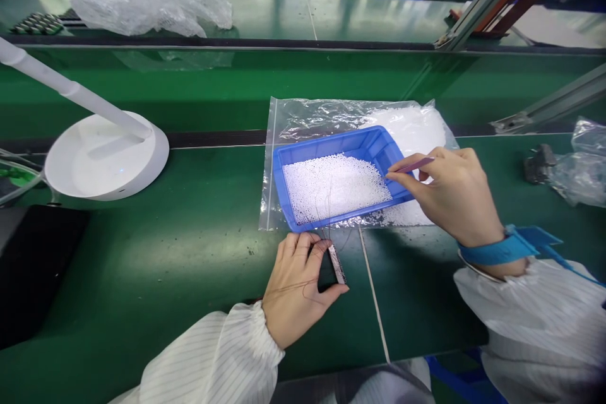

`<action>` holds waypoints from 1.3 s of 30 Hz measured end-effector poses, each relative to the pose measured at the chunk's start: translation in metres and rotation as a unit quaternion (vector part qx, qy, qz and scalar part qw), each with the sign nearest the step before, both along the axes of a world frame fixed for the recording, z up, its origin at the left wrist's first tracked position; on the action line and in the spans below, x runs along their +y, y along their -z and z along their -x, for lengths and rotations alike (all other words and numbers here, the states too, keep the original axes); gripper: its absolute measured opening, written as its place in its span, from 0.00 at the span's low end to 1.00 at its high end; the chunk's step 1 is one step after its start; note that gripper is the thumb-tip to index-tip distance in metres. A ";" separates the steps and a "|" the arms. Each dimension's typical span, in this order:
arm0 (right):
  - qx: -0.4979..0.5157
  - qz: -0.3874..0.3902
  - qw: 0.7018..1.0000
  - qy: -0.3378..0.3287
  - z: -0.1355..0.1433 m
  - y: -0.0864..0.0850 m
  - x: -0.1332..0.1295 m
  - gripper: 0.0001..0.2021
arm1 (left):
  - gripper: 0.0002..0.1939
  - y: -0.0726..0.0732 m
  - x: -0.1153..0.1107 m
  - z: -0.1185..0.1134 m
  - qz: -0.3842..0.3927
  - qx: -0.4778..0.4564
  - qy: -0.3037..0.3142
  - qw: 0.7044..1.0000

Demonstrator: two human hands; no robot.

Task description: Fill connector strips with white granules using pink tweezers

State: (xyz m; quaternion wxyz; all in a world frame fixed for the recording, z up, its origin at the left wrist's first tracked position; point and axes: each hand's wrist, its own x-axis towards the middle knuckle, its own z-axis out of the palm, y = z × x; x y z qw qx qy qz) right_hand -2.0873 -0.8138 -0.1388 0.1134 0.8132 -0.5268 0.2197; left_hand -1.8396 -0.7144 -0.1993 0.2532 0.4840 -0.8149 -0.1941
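Across the green tabletop (189,252) lies a clear bag (303,120), probably there to catch strays. On it sits the blue tray (279,177), its walls corralling white beads (336,186). And the hands work apart: the right hand (457,196) pinches a slim pink tool (416,165) over the tray's edge, likely for fine picking; the left hand (293,284) clamps a small dark-framed part (338,265) just below the tray, thumb against fingers, seemingly for steadiness. No writing is readable.
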 end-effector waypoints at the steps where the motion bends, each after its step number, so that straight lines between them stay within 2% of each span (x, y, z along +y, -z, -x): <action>1: 0.002 0.006 1.000 0.000 0.000 -0.001 0.000 0.09 | 0.35 0.000 0.000 0.000 0.000 -0.001 0.000 1.000; 9: 0.046 -0.031 0.998 -0.003 -0.001 -0.001 -0.001 0.07 | 0.34 0.000 0.001 -0.001 -0.003 -0.003 0.000 1.000; 24: 0.034 -0.014 0.999 -0.021 0.001 0.003 -0.004 0.06 | 0.35 0.001 0.000 -0.001 0.000 -0.003 0.000 1.000; 35: 0.038 -0.033 0.999 -0.008 0.000 0.005 -0.006 0.07 | 0.35 0.001 0.000 0.000 0.004 -0.003 0.000 1.000; 39: 0.015 -0.021 1.000 -0.004 -0.001 -0.002 -0.002 0.05 | 0.34 0.001 0.000 0.000 0.001 -0.002 0.001 1.000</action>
